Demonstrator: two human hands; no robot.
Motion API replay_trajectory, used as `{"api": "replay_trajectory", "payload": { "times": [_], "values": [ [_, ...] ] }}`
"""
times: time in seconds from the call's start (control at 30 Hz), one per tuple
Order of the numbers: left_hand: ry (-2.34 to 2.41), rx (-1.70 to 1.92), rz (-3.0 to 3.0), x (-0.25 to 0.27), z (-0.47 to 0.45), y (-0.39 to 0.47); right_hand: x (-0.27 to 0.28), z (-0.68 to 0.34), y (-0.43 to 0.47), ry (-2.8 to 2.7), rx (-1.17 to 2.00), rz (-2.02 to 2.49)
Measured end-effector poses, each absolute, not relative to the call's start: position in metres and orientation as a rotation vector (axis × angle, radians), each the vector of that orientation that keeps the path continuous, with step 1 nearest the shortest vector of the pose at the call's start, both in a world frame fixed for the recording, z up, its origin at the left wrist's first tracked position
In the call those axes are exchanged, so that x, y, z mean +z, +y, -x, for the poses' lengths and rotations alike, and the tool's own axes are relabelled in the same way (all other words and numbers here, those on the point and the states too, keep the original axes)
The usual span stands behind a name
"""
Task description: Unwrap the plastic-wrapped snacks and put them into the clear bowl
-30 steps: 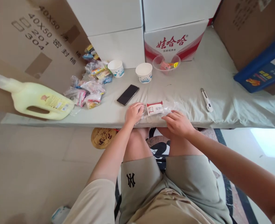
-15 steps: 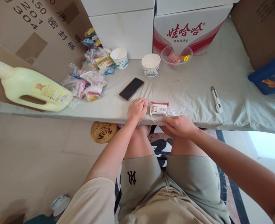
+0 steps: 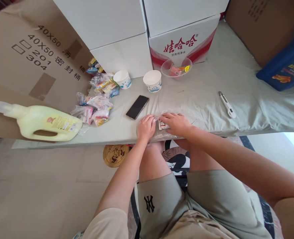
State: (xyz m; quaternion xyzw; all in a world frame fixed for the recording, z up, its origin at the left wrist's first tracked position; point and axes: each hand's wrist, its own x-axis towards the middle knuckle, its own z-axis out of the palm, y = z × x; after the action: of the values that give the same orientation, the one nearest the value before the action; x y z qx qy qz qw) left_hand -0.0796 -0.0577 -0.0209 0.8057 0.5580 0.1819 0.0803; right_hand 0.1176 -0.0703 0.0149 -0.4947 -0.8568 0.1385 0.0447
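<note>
A small white-and-red wrapped snack packet (image 3: pixel 162 125) lies on a clear plastic bag (image 3: pixel 159 134) at the table's front edge. My right hand (image 3: pixel 178 124) rests flat over the packet with its fingers stretched out, covering most of it. Just left of the packet, my left hand (image 3: pixel 146 128) is closed on the bag's edge, and some film shows at its fingertips. A black phone (image 3: pixel 137 107) lies beyond my left hand.
Two paper cups (image 3: pixel 152 81) and a clear bowl (image 3: pixel 167 68) with small packets stand before white boxes (image 3: pixel 122 56). Bagged snacks (image 3: pixel 97 103) and a yellow jug (image 3: pixel 49 123) are on the left. A utility knife (image 3: pixel 227 105) lies right, near a blue container (image 3: pixel 281 71).
My right hand has moved from the bag's front edge up and left onto the packet, which it now mostly covers. My left hand stays on the bag. The camera view has shifted and tilted.
</note>
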Motion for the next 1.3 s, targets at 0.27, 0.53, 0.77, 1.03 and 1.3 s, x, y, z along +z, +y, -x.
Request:
{"api": "replay_trajectory", "payload": {
  "times": [0.27, 0.53, 0.77, 1.03, 1.3],
  "values": [
    [1.662, 0.575, -2.395, -0.021, 0.077, -0.058, 0.013, -0.164, -0.084, -2.443, 0.704, 1.122],
    [1.698, 0.425, -2.407, -0.021, 0.077, -0.059, 0.049, -0.192, -0.051, -1.695, 0.778, 1.531],
    [1.713, 0.402, -2.452, -0.022, 0.078, -0.059, 0.089, -0.186, 0.062, -1.284, 0.838, 1.535],
    [1.723, 0.41, -2.405, -0.021, 0.078, -0.058, 0.095, -0.188, 0.096, -1.352, 0.53, 1.628],
    [1.697, 0.459, -2.436, -0.023, 0.08, -0.058, -0.021, -0.222, -0.087, -2.271, 0.26, 1.204]
  ]
}}
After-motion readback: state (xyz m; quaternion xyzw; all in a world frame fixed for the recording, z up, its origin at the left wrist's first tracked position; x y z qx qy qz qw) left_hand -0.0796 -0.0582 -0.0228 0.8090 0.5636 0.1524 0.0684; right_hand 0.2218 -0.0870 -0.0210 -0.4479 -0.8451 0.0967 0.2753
